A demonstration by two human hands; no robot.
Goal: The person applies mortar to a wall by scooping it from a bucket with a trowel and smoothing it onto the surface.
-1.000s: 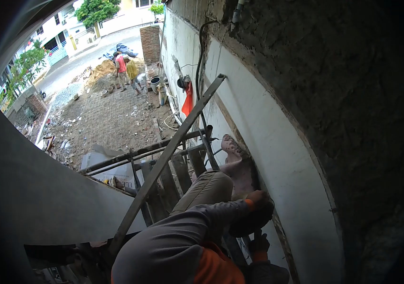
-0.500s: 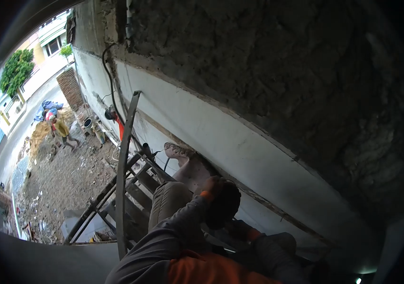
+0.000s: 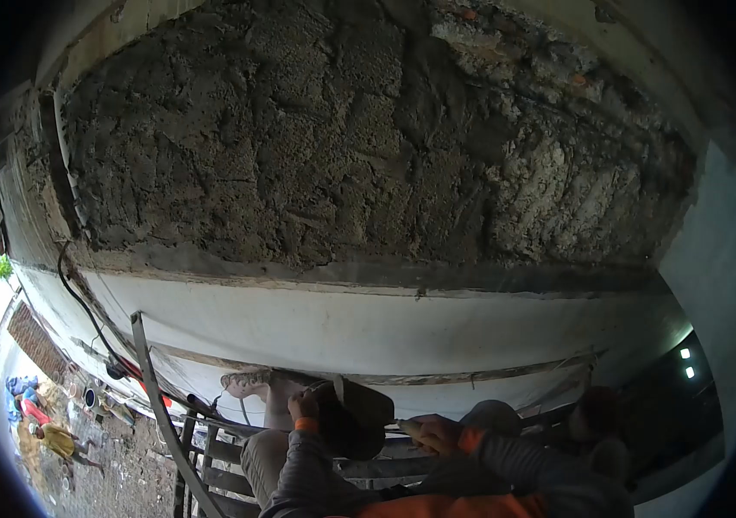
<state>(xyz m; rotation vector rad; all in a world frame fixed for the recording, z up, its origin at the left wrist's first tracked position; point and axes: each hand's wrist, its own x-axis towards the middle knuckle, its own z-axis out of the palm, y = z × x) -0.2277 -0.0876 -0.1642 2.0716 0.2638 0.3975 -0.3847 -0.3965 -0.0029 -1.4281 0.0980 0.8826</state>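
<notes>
Keeping the dark container (image 3: 346, 425) steady is, in my judgement, the main care of this step. It begins at the left, where the left hand (image 3: 303, 406) has its fingers bent over the rim; the bent leg (image 3: 257, 462) is just beside it, and a firm hold there should prevent tipping. The container is in front of the person, over the slatted platform (image 3: 225, 451) and near the white wall (image 3: 316, 315); whether something supports it from below, I cannot tell, and its inside is too dark to read. To the right of it, the right hand (image 3: 439, 433) is wrapped around a pale handle (image 3: 408, 426), whose end points toward the container; what is fixed at that end is not clear to me. For good work, I think this wrist should be loose and each movement small, made above the opening, so that nothing drops between the slats. Compared with one second ago, the view has turned: at the left, the yard (image 3: 117, 457) with the worker in yellow (image 3: 59, 440) takes less space, and the metal bar (image 3: 163, 400) appears farther left. In the middle, the left hand has remained on the container. At the right, the pale handle is now visible, and overhead the rough grey plaster (image 3: 299, 147) fills much more of the view.
</notes>
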